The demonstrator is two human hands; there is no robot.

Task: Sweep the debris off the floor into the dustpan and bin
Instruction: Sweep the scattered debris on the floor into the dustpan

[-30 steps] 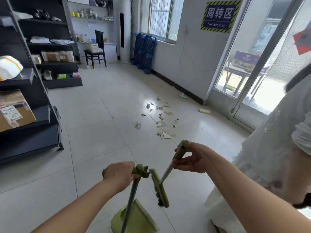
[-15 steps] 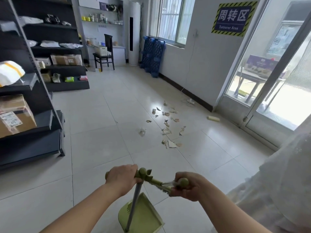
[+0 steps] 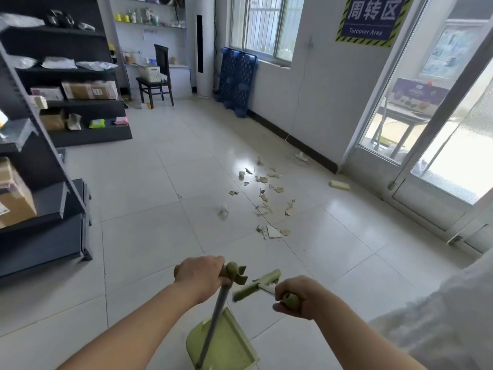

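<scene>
- Head view looks down at both hands and out over a tiled floor point(image 3: 149, 209) where nothing has been swept yet.
- The debris point(image 3: 266, 198), torn brown and white scraps, lies scattered in a loose trail well ahead of the person, between the middle of the room and the wall with the dark skirting.
- A crumpled scrap point(image 3: 222, 210) sits a little apart to the left of that trail, and a yellowish block point(image 3: 340, 185) lies near the glass door point(image 3: 440, 161).
- The left hand point(image 3: 201, 279) is curled round the top grip of the dustpan point(image 3: 234, 343), whose pole runs down to a green pan that looks empty, close to the person's feet.
- The right hand point(image 3: 301, 297) is wrapped round the green end of the broom point(image 3: 253, 287); the broom head is raised off the floor, lying roughly level just beside the dustpan's grip.
- Judging from this, the tools are in hand and the task is at its very start: the walk to the scraps, the sweeping into the pan and the emptying all remain.
- No bin is in sight, so I cannot tell where the load will go.
</scene>
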